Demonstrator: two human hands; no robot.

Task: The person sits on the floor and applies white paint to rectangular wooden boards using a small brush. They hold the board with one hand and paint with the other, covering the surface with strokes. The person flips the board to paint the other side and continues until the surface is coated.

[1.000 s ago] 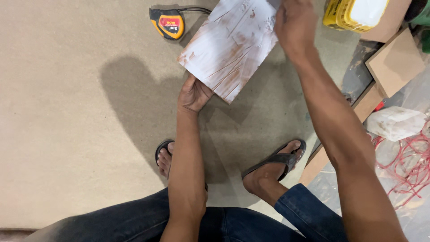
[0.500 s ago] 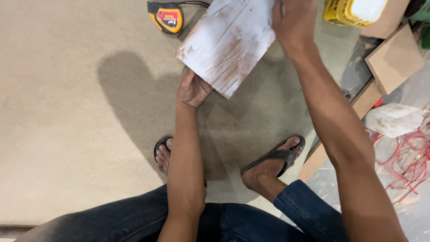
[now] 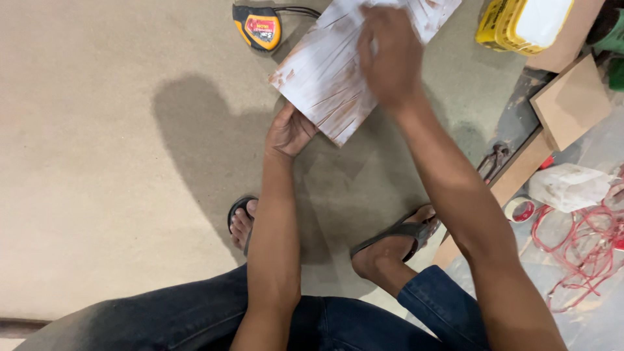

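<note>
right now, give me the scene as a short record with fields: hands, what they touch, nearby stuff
left hand: left hand grips the near edge of the white rust-streaked rectangular panel
right hand: right hand lies flat on top of the panel, blurred
surface: beige board floor
beside panel: orange and black tape measure
upper right: yellow plastic container, brown cardboard pieces
right edge: tangled red cord, tape roll

Matt white-streaked wooden board [image 3: 338,78] over a smooth, dull brown fibreboard sheet [image 3: 97,162].
</note>
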